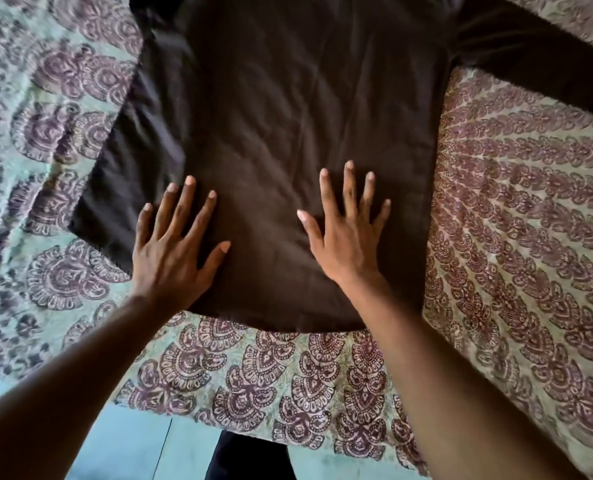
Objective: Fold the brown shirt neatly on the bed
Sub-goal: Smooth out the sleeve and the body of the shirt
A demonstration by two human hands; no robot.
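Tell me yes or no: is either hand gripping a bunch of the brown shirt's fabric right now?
No: the left hand and the right hand both lie flat with fingers spread on the brown shirt.

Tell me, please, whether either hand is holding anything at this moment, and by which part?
Nothing is held. The left hand and right hand both lie flat with fingers spread on the lower part of the brown shirt, pressing it against the bed.
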